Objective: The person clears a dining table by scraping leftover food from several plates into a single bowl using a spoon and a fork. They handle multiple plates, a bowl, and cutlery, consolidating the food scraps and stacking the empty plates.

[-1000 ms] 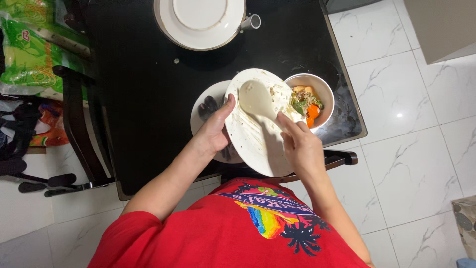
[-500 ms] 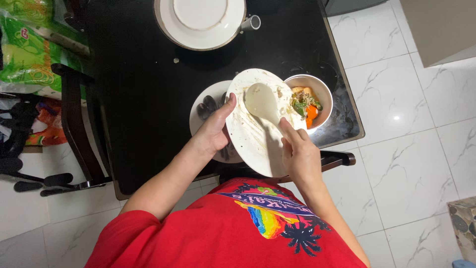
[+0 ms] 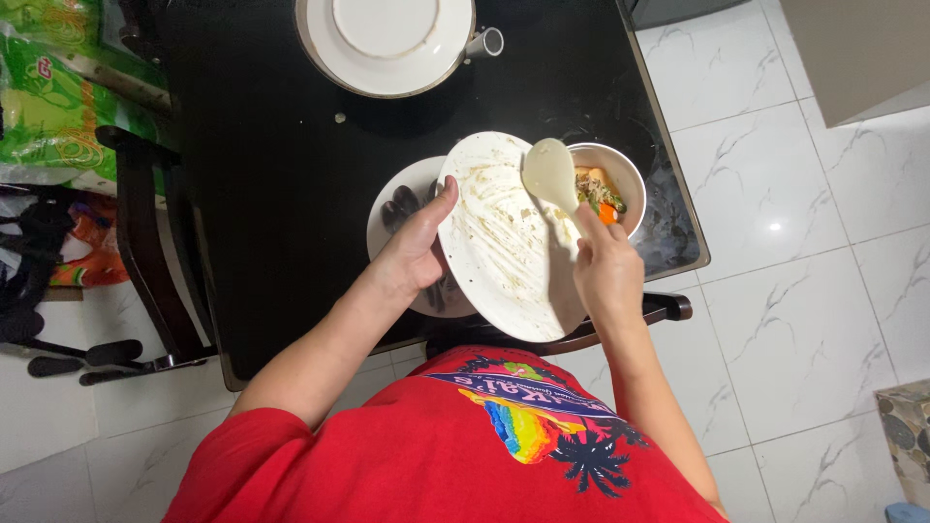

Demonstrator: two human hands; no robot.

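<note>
My left hand (image 3: 418, 250) grips the left rim of a smeared white plate (image 3: 499, 242), holding it tilted toward a white bowl (image 3: 630, 179) of orange and green food scraps. My right hand (image 3: 607, 268) holds a pale plastic spoon (image 3: 550, 174), its head at the plate's upper right edge next to the bowl. Under the tilted plate lies another white plate (image 3: 402, 208) with dark shells on it.
The things rest on a black table (image 3: 271, 194). A large white plate with a gold rim (image 3: 387, 44) and a small white cup (image 3: 484, 42) sit at the far side. A dark chair (image 3: 145, 242) and green bags (image 3: 48, 97) stand left. White marble floor lies right.
The spoon has swept from the plate's middle to its upper right edge by the bowl. The scraps that lay on the plate's rim are gone from it.
</note>
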